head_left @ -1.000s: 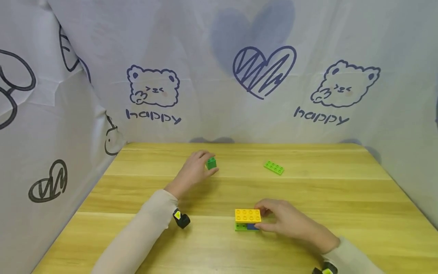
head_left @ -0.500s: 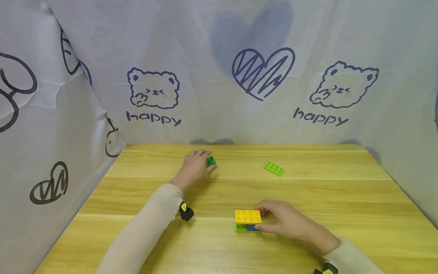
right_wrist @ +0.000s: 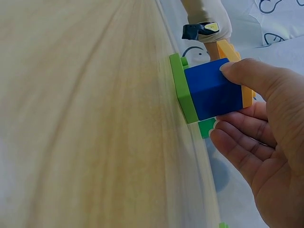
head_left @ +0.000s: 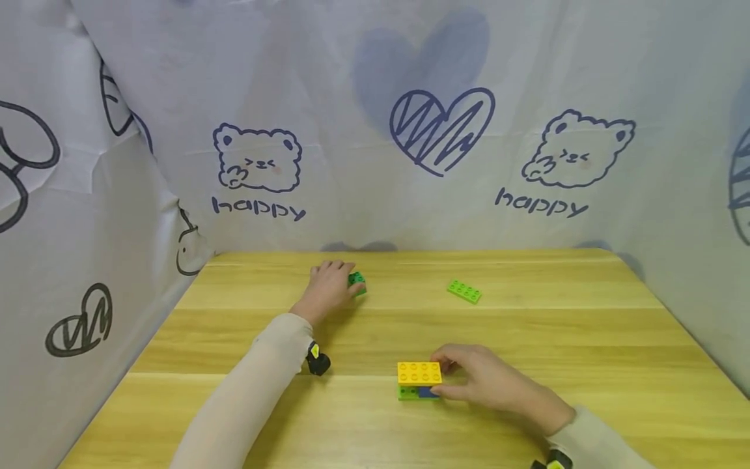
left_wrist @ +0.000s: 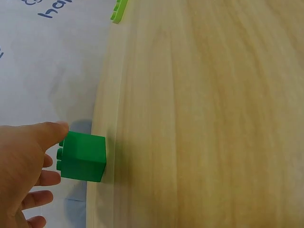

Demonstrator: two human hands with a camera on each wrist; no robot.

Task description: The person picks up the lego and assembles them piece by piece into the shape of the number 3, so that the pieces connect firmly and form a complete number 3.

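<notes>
Pale wood makes up the worktop (head_left: 363, 426), where the right hand (head_left: 495, 384) pinches the brick stack (head_left: 419, 373) at its right end. Near the far edge, the left hand (head_left: 327, 291), loosely spread and gripping nothing, is at the green block (left_wrist: 83, 159) (whether its thumb touches, I cannot tell); best to pinch opposite sides squarely, keeping the stack steady.
</notes>
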